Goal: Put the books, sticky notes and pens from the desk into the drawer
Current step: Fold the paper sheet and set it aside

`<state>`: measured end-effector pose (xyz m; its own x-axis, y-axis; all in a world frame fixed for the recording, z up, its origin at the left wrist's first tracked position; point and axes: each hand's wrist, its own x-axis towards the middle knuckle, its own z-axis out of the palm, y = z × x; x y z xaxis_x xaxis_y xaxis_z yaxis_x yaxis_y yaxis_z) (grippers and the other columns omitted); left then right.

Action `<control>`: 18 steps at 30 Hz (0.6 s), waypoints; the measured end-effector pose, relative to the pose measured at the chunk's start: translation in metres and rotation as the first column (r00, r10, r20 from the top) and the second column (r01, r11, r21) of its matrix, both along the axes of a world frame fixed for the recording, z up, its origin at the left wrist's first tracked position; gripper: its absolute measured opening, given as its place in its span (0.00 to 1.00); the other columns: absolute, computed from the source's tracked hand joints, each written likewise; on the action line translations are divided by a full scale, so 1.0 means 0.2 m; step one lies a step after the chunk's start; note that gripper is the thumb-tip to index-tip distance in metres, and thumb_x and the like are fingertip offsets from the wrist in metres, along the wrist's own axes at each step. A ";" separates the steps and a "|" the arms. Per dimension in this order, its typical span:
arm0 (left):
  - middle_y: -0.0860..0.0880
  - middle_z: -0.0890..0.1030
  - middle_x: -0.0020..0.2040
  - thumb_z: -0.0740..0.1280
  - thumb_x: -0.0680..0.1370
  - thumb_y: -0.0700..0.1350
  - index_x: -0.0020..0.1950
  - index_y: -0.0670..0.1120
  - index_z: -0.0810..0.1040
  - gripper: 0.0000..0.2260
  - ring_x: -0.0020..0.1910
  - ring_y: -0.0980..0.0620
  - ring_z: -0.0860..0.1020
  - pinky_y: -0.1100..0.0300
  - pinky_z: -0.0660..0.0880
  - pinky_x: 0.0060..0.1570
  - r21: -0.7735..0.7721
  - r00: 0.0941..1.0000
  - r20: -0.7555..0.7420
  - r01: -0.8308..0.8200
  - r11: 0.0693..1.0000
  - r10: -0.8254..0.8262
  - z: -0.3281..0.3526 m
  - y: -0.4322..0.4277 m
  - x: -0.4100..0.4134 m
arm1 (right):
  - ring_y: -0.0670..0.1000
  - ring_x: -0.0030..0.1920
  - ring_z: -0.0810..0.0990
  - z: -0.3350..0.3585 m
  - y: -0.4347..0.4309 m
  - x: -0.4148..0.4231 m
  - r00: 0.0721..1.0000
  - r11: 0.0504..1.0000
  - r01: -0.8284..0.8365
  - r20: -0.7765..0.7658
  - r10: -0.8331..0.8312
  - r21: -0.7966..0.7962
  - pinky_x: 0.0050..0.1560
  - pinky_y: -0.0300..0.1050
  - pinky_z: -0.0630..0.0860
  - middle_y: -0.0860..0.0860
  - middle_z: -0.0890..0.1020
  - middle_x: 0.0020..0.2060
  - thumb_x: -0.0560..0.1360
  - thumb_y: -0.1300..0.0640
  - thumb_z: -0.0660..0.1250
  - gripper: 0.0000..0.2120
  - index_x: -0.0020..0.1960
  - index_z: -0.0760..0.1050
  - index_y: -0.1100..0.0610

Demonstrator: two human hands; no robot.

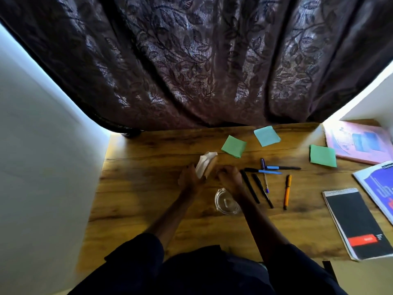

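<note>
On the wooden desk [148, 199] my left hand [188, 180] holds a small white and tan thing [205, 165], blurred, at its lower edge. My right hand [230, 177] is close beside it with curled fingers; I cannot tell whether it touches the thing. Several pens [257, 188] lie just right of my right hand, among them an orange pen [287, 191]. Two green sticky notes [234, 146] [322, 156] and a light blue sticky note [266, 136] lie farther back. A black notepad [359, 224], a pink book [359, 141] and a blue and white book [380, 188] lie at the right.
A clear glass dish [226, 202] stands between my forearms. A dark patterned curtain [191, 60] hangs behind the desk. White walls flank the desk at the left [42, 167] and the far right. No drawer is in view.
</note>
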<state>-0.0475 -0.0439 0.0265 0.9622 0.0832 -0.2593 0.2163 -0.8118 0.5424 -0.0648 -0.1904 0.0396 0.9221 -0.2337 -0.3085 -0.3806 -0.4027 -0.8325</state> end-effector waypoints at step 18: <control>0.48 0.85 0.55 0.75 0.70 0.63 0.62 0.45 0.79 0.28 0.50 0.47 0.84 0.55 0.81 0.46 -0.149 0.914 0.103 -0.377 0.914 0.394 0.13 0.64 -0.09 | 0.45 0.32 0.84 0.02 0.56 0.09 0.991 0.946 -0.072 -0.085 0.103 0.315 0.30 0.37 0.78 0.52 0.86 0.39 0.80 0.66 0.63 0.09 0.48 0.83 0.60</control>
<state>-0.0650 0.0849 0.0519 0.8872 0.4295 -0.1687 0.4211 -0.6041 0.6766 -0.0460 -0.0782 0.0427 0.8957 -0.0313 -0.4435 -0.4422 -0.1657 -0.8815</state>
